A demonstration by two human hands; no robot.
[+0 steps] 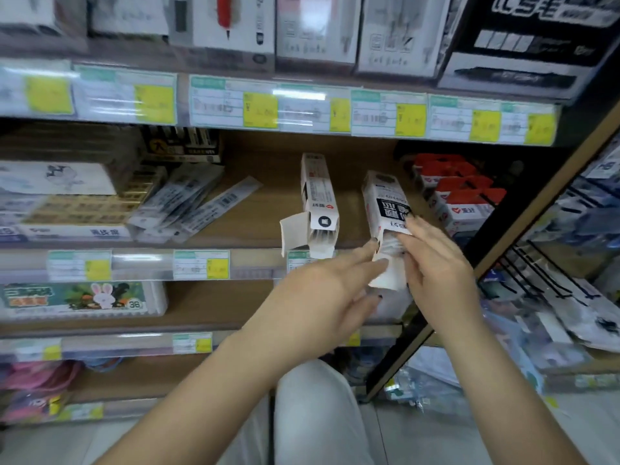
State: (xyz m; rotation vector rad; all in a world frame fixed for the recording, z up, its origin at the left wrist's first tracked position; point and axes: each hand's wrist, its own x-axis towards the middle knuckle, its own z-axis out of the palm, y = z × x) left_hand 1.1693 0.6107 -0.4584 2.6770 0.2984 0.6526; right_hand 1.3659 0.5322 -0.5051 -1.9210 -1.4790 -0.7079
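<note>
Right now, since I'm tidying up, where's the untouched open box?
Head view, centre of the middle shelf: the untouched box lies just left of the held box, right of the packs.

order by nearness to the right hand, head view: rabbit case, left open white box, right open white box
1. right open white box, in the right hand grip
2. left open white box, beside it, leftward
3. rabbit case, far left, lower shelf

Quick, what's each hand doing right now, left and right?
left hand: open, straight fingers touching the open end of the white stationery box.
right hand: holding that box at its open end.
</note>
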